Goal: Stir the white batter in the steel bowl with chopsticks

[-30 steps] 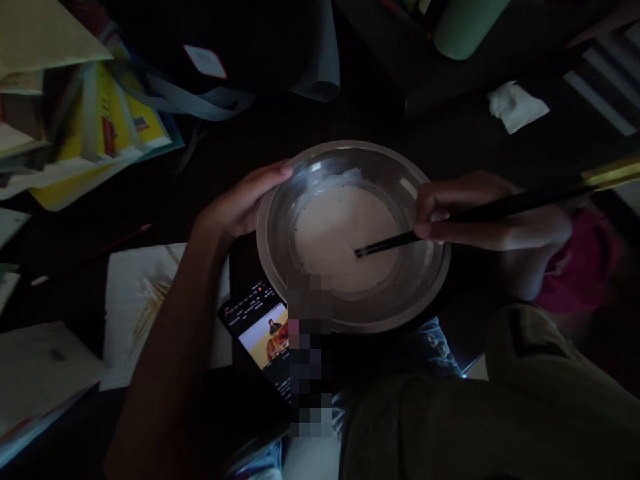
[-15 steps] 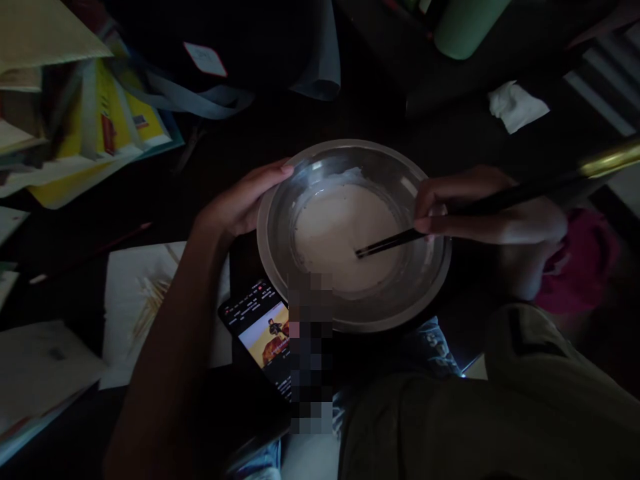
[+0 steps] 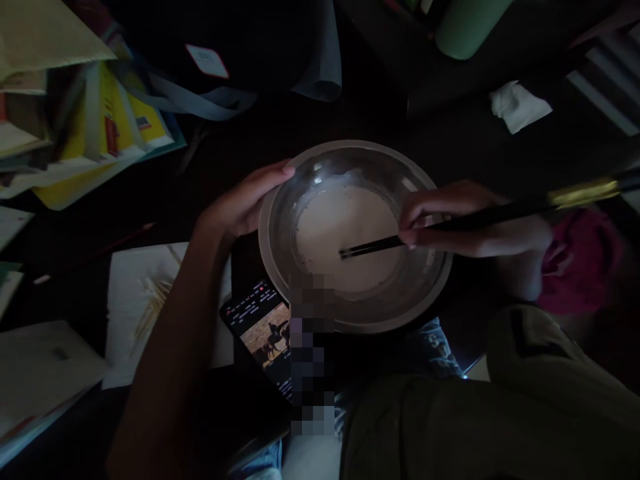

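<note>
A wide metal bowl (image 3: 270,247) stands in the middle of the view with a pale, batter-like liquid (image 3: 345,220) in it. My left hand (image 3: 247,197) grips the bowl's left rim, its thumb on top and the other fingers partly hidden beneath. Black chopsticks (image 3: 370,249) with a gold band are pinched in my right hand (image 3: 465,217), over the bowl's right side. Their tips dip into the liquid near its centre. Beside the bowl's lower left edge lies a phone (image 3: 257,333) with its screen lit, partly covered by a pixelated patch.
Thin wooden sticks (image 3: 153,307) lie on white paper (image 3: 120,287) by my left forearm. Books and papers (image 3: 100,133) are stacked at the left. A dark bag (image 3: 250,40) stands behind. Crumpled tissue (image 3: 520,108) and a green bottle (image 3: 467,30) are at the back right.
My right hand and the chopsticks have moved left and slightly down, the tips sliding left through the liquid. The phone's picture has changed. My left hand keeps its place on the rim.
</note>
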Demonstrator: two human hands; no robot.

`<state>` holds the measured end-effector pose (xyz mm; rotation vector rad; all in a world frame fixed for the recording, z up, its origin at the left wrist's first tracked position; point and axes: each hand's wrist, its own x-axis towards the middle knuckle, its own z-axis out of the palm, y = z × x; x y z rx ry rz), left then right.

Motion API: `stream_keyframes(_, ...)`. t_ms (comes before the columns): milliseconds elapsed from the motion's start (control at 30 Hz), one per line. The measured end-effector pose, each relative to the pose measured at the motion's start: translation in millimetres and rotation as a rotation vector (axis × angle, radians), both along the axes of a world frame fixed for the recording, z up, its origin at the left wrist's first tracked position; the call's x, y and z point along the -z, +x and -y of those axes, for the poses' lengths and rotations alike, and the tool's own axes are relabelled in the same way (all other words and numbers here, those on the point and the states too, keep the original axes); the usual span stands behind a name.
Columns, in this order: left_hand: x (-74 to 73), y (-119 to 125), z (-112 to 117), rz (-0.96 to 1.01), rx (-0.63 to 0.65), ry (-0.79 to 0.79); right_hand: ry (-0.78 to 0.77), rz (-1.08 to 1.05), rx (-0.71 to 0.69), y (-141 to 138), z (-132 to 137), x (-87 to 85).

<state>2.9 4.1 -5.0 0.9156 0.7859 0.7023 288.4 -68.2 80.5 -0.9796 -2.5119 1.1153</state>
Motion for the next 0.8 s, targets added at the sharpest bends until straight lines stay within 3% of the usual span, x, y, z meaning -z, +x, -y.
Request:
stream_keyframes(133, -2.1, 2, 0, 0.006, -0.012, -0.010, 0.064, 0.027, 0.133, -14, 5, 9.2)
stream_keyframes(267, -3.8, 3, 1, -0.003, -0.011, -0.009, 0.115, 0.008, 0.179, 2, 3, -1.8)
stream_keyframes(367, -3.3, 2, 1, -0.024, -0.007, -0.007, 0.039, -0.013, 0.070, 12, -2, -5.9)
stream_keyframes(433, -2.6, 1, 0, -0.029, -0.009, -0.001, -0.022, -0.056, -0.049, 7, -3, -1.1)
stream_keyframes(500, -1.7, 1, 0, -0.034, -0.021, 0.004, -0.030, -0.103, -0.078, -4, -1, 6.3)
stream_keyframes(667, -1.5, 1, 1, -0.056, -0.030, -0.006, 0.095, -0.007, 0.197, -7, 3, 3.9)
stream_keyframes(733, -2.0, 1, 2, -0.062, -0.025, -0.001, 0.110, -0.012, 0.222, 4, 0, -3.8)
stream_keyframes(800, -2.3, 1, 2, -0.060, -0.027, 0.003, 0.070, -0.019, 0.139, 11, -3, -7.8)
